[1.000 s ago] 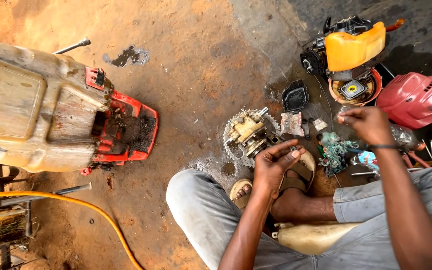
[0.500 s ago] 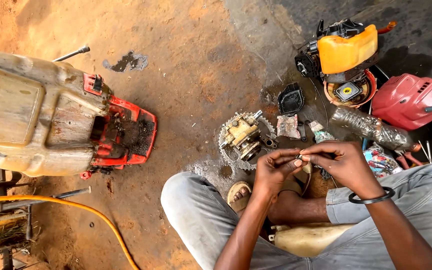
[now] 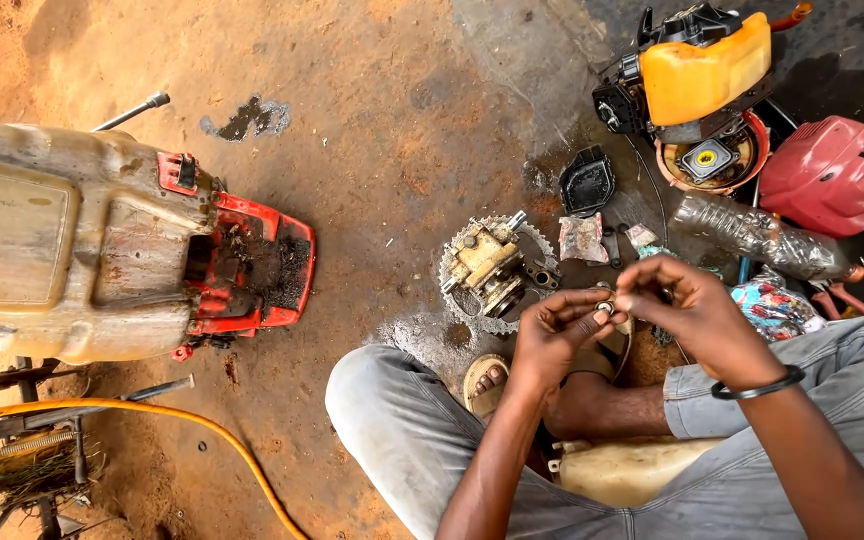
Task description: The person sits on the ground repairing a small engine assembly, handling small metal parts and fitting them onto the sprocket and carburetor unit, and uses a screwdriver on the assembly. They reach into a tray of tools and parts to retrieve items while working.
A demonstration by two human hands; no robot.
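my left hand (image 3: pixel 552 335) and my right hand (image 3: pixel 687 315) met in front of me, over my knees and above the dirt floor (image 3: pixel 382 130). between their fingertips sat a small round metal part (image 3: pixel 604 306), pinched from both sides: left thumb and forefinger closed on it from the left, right fingertips closed on it from the right. both hands were curled tight around it, with no open span left. the part was too small for me to tell which way its axis pointed. neither hand was nearer; it lay right at the meeting point of the two. just beyond the left hand, on the floor, lay the greasy engine piece with a toothed ring (image 3: pixel 492 268). the orange-tanked engine (image 3: pixel 702 75) stood well apart, up to the right.
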